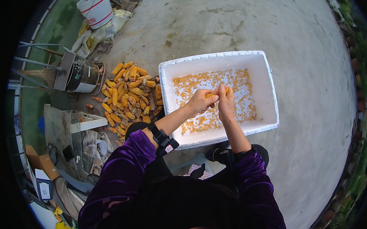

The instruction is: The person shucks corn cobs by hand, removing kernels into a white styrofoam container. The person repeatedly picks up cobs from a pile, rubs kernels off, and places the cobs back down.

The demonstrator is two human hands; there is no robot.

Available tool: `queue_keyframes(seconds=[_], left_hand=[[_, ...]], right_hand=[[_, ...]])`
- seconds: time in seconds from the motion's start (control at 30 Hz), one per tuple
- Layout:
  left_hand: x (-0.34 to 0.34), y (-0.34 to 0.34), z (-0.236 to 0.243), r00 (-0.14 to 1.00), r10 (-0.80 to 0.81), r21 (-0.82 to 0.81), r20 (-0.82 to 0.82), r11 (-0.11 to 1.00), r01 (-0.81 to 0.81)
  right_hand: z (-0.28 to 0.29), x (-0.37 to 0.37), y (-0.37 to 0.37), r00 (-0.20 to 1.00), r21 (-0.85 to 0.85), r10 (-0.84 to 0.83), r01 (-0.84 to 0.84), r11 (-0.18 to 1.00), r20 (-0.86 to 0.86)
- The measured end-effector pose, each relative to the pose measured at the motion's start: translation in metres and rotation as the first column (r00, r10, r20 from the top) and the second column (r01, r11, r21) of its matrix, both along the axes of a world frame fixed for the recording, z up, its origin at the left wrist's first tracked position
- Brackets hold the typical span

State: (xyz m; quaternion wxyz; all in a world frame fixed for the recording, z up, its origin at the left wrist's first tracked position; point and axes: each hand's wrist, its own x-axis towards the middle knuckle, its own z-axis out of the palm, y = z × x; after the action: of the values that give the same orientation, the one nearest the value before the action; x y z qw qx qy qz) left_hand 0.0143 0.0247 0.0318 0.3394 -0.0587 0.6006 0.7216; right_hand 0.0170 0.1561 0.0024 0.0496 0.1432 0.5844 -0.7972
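An ear of corn [210,95] is held between both my hands above a white foam box [269,93]. My left hand [200,102] has its fingers closed round the ear's left part. On the ear's right end, my right hand [226,105] is closed with its thumb on top. Loose yellow corn kernels [199,124] lie scattered over the box floor beneath my hands. Left of the box, a heap of dried corn ears [127,91] rests on the ground, some with dark, spoiled patches.
A white bucket [95,9] with red bands stands at the far left beside crumpled plastic sacks [109,27]. Nearer are a dark round bin [82,74], a broken panel [60,129] and a cardboard box [40,162]. Concrete ground [310,120] extends to the right, bordered by plants [359,163].
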Motion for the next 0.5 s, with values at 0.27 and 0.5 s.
queue_keyframes(seconds=[0.27, 0.5], left_hand=[[-0.004, 0.001, -0.01, 0.995, 0.088, -0.021, 0.041, 0.996, -0.087], [0.0, 0.002, 0.002, 0.999, -0.045, 0.095, -0.019, 0.994, 0.047]], right_hand=[[-0.002, 0.004, -0.001, 0.997, -0.127, 0.009, -0.019, 0.992, -0.077], [0.002, -0.002, 0.009, 0.994, -0.24, 0.081, -0.063, 0.969, 0.066]])
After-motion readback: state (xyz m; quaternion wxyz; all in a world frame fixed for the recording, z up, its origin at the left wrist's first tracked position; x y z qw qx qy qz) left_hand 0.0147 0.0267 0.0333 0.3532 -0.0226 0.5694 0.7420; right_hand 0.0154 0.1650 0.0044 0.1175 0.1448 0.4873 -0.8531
